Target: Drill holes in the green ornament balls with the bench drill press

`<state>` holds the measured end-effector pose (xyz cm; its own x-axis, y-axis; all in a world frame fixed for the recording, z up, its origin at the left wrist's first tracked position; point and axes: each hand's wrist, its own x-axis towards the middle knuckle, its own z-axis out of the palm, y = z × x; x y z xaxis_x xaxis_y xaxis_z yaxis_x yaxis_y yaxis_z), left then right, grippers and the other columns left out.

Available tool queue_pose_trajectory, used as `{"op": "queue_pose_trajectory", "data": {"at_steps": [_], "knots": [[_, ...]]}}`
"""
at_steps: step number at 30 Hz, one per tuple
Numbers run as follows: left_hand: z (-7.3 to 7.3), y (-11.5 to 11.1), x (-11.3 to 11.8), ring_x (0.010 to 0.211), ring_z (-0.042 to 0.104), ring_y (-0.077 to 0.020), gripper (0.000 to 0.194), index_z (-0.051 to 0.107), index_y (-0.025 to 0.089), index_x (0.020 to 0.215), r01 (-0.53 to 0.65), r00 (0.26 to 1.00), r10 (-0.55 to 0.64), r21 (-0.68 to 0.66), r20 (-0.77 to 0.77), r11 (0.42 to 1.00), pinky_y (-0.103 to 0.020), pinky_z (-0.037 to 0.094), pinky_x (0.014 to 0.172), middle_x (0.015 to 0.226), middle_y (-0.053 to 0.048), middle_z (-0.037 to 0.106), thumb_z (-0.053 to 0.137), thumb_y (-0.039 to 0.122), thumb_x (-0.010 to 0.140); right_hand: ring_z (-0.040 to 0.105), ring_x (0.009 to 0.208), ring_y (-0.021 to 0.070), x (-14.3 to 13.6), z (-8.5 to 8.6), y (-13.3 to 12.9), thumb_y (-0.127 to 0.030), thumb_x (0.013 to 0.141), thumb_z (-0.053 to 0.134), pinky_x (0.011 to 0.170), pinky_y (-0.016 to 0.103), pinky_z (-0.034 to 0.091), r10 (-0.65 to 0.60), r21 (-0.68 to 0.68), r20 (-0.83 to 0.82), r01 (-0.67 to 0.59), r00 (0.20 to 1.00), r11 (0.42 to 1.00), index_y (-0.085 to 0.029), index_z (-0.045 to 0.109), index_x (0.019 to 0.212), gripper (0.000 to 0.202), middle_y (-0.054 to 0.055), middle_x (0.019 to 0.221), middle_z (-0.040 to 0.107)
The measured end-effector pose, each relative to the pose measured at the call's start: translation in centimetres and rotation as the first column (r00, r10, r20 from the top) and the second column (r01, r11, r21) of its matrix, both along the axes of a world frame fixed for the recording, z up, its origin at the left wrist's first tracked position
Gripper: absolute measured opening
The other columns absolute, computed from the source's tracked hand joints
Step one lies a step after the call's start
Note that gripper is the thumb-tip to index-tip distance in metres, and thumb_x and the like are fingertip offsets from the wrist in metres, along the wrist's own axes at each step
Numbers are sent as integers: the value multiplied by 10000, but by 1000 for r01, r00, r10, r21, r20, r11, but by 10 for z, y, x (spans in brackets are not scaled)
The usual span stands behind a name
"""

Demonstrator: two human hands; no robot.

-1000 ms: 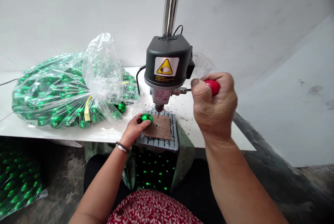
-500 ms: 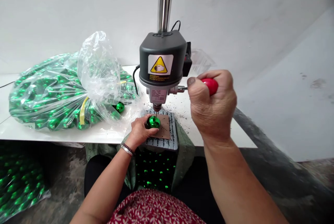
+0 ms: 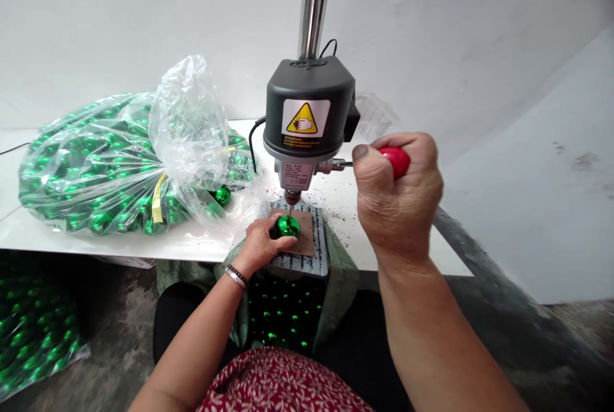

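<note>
Under the drill bit, a shiny green ball [image 3: 288, 226] rests on a brown board [image 3: 306, 242] over the drill press base [image 3: 318, 263]. My left hand [image 3: 261, 244] grips the ball from its left side, thumb in front. The bit comes down to the top of the ball; whether it has entered is too small to tell. My right hand [image 3: 400, 198] is closed round the red knob [image 3: 396, 161] of the lever, to the right of the dark drill press head [image 3: 309, 108].
A clear plastic bag [image 3: 96, 169] full of green balls lies on the white table [image 3: 206, 247] at left, a loose-looking ball [image 3: 222, 195] at its edge. Dark shavings dot the table. Another bag of green balls [image 3: 33, 329] stands low at left. More green balls show below the base.
The view has shifted slightly, so the drill press appears further right and a little tilted. Both hands keep their holds on the ball and the knob.
</note>
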<state>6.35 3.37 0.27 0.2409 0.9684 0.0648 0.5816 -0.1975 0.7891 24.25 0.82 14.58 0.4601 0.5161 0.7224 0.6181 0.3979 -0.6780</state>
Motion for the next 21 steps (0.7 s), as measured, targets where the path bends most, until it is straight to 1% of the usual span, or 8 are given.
{"op": "queue_pose_trajectory", "data": {"at_steps": [1, 3, 6, 10, 12, 14, 17, 21], "knots": [[1, 0, -1, 1118, 728, -295, 420, 783, 259, 1236, 5, 1000, -5, -3, 31, 1000, -406, 519, 1071, 1124, -33, 826, 805, 333, 823, 548, 644, 115, 0, 0, 0, -537, 906, 583, 612, 288, 495, 0, -3, 5, 0, 1000, 1000, -260, 565, 843, 285, -26, 738, 596], [3, 2, -2, 1115, 729, -290, 435, 775, 271, 1257, -10, 999, 11, -9, 42, 1000, -406, 515, 1077, 1111, -19, 827, 794, 338, 828, 550, 634, 113, 0, 0, 0, -545, 914, 569, 611, 284, 497, 4, -5, 8, -4, 1000, 1000, -263, 551, 845, 291, -30, 733, 594], [5, 4, 0, 1141, 724, -316, 474, 781, 274, 1265, -32, 999, 31, -16, -16, 999, -439, 499, 1103, 1124, -35, 831, 823, 360, 800, 561, 625, 114, 0, 1, 0, -549, 913, 559, 606, 283, 503, 26, -6, -2, -26, 1000, 1000, -269, 535, 850, 288, -32, 738, 604], [8, 9, 6, 1258, 683, -366, 548, 782, 272, 1288, -44, 993, 43, -4, -110, 999, -492, 439, 1174, 1264, -65, 809, 871, 366, 756, 561, 618, 113, 0, 0, 0, -550, 913, 559, 604, 284, 502, 36, -6, -3, -36, 999, 999, -273, 527, 852, 285, -34, 739, 604], [8, 11, 8, 1252, 687, -368, 552, 778, 271, 1300, -44, 991, 43, -11, -125, 999, -490, 453, 1160, 1283, -73, 801, 868, 380, 766, 557, 621, 111, 0, 0, -1, -553, 919, 554, 608, 285, 499, 31, 0, 4, -31, 1000, 1000, -271, 530, 853, 290, -33, 737, 599], [7, 14, 8, 1205, 704, -348, 531, 788, 286, 1273, -50, 994, 48, -17, -99, 999, -460, 488, 1122, 1229, -58, 812, 874, 392, 760, 546, 620, 111, 0, 0, -2, -553, 913, 561, 603, 285, 490, 30, 2, 2, -30, 1000, 1000, -268, 536, 841, 294, -33, 726, 591], [4, 16, 7, 1153, 711, -314, 496, 807, 307, 1202, -51, 999, 50, -18, -22, 999, -407, 526, 1072, 1140, -31, 818, 902, 383, 721, 527, 614, 113, 1, 1, -4, -552, 895, 586, 596, 287, 481, 32, -9, -9, -32, 999, 999, -266, 543, 826, 297, -35, 711, 577], [0, 16, 6, 1140, 709, -298, 488, 807, 293, 1188, -47, 999, 47, -7, 21, 999, -386, 536, 1055, 1141, -36, 805, 903, 373, 716, 513, 624, 118, 3, 0, -5, -548, 889, 588, 595, 289, 475, 24, -26, 20, -23, 1000, 999, -267, 546, 834, 289, -28, 719, 567]]}}
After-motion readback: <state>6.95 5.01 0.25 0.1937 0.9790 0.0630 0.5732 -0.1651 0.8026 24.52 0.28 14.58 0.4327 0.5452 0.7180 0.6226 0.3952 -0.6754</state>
